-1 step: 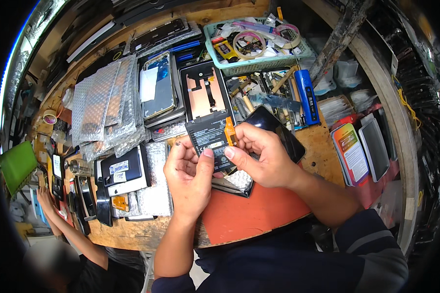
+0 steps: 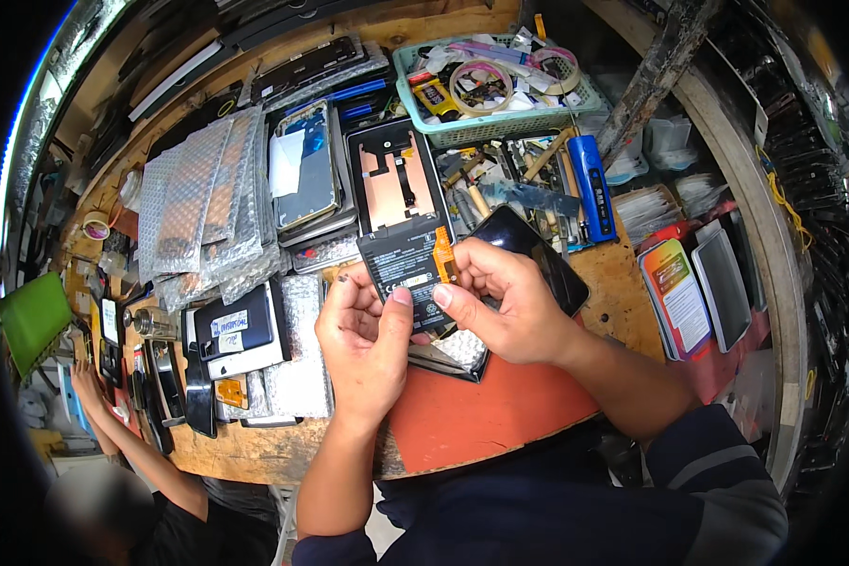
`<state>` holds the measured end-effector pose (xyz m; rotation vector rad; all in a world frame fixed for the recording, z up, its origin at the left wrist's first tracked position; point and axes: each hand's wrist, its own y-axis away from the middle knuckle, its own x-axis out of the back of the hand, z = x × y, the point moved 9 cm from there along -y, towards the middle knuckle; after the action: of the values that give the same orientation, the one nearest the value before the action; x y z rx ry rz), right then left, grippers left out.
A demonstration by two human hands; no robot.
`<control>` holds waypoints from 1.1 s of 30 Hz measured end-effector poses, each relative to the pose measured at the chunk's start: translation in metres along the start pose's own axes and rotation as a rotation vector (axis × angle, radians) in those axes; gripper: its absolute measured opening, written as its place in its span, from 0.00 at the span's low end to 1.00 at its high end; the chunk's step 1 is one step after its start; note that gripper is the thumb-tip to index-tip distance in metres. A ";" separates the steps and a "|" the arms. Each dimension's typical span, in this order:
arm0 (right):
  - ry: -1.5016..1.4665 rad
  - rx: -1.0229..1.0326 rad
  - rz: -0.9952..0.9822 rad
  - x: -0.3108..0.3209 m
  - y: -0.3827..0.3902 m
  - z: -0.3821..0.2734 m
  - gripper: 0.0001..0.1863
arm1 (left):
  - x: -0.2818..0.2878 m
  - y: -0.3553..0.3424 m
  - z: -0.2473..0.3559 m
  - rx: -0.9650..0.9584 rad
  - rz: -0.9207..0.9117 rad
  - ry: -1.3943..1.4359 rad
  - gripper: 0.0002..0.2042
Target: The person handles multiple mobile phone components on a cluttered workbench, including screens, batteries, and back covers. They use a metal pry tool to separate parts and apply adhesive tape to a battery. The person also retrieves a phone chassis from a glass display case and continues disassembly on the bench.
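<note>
Between my two hands is a flat black phone battery with printed labels [image 2: 401, 264] and an orange flex strip [image 2: 442, 255] along its right side. My left hand [image 2: 366, 344] grips its lower left edge, thumb on the face. On the right edge, my right hand [image 2: 505, 302] pinches it near the orange strip. Just beyond the battery lies an open phone housing [image 2: 398, 174] with a copper-coloured inside. A dark phone with a glossy screen [image 2: 547, 259] rests behind my right hand. Below the battery, a silvery wrapped piece [image 2: 457, 354] is partly hidden by my hands.
An orange-red mat [image 2: 481, 415] covers the near table edge. Bubble-wrapped parts [image 2: 193, 193] and stacked phone panels [image 2: 307, 174] stand left. A mint basket [image 2: 500, 124] of tape rolls is at the back, a blue electric screwdriver [image 2: 590, 189] right. Another person's arm [image 2: 151, 448] reaches in at lower left.
</note>
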<state>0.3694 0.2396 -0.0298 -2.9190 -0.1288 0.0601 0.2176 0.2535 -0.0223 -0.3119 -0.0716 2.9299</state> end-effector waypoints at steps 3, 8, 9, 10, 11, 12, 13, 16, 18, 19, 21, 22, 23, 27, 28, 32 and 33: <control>0.013 -0.016 -0.025 -0.001 -0.002 -0.001 0.06 | 0.001 -0.002 -0.001 0.001 0.021 -0.003 0.11; 0.064 -0.056 -0.082 0.001 0.000 0.003 0.06 | 0.001 -0.004 -0.002 -0.002 0.024 -0.011 0.11; 0.072 -0.050 -0.076 0.001 0.000 0.002 0.06 | 0.000 -0.004 -0.001 -0.006 0.021 -0.013 0.11; 0.080 -0.044 -0.071 0.002 0.000 0.001 0.05 | 0.000 -0.004 -0.001 -0.011 0.019 -0.012 0.11; 0.089 -0.037 -0.066 0.002 0.000 0.000 0.05 | 0.001 -0.005 -0.002 -0.009 0.019 -0.014 0.11; 0.091 -0.031 -0.062 0.002 0.000 0.000 0.05 | 0.001 -0.005 -0.003 -0.006 0.020 -0.015 0.11; 0.095 -0.025 -0.058 0.002 0.000 0.000 0.05 | 0.001 -0.005 -0.004 -0.003 0.021 -0.015 0.11; 0.116 0.000 -0.041 0.002 -0.001 -0.002 0.05 | 0.002 -0.005 -0.005 0.005 0.026 -0.022 0.11; 0.130 0.009 -0.024 0.003 -0.001 -0.004 0.05 | 0.003 -0.006 -0.005 -0.006 0.024 -0.033 0.11; 0.134 0.010 -0.019 0.002 -0.002 -0.007 0.05 | 0.004 -0.006 -0.006 -0.010 0.027 -0.038 0.11; 0.139 0.013 -0.016 0.001 -0.001 -0.005 0.05 | 0.004 -0.004 -0.007 0.004 0.034 -0.051 0.11; 0.144 0.020 -0.016 0.001 -0.001 -0.005 0.05 | 0.004 -0.004 -0.006 0.005 0.034 -0.057 0.11; 0.148 0.026 -0.015 0.001 -0.001 -0.006 0.05 | 0.003 -0.004 -0.005 0.007 0.037 -0.051 0.11; 0.183 0.041 -0.009 0.001 0.000 -0.009 0.06 | 0.002 -0.003 -0.004 0.005 0.046 -0.052 0.11; 0.184 0.050 -0.008 0.001 0.000 -0.008 0.06 | 0.002 -0.003 -0.004 0.004 0.047 -0.057 0.11; 0.174 0.058 -0.007 0.000 0.000 -0.008 0.07 | 0.003 -0.002 -0.004 -0.005 0.048 -0.066 0.11; 0.178 0.061 -0.005 0.000 0.000 -0.009 0.07 | 0.003 -0.002 -0.004 -0.003 0.053 -0.058 0.10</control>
<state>0.3699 0.2378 -0.0214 -2.8458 -0.1032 -0.1928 0.2158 0.2559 -0.0269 -0.2332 -0.0775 2.9915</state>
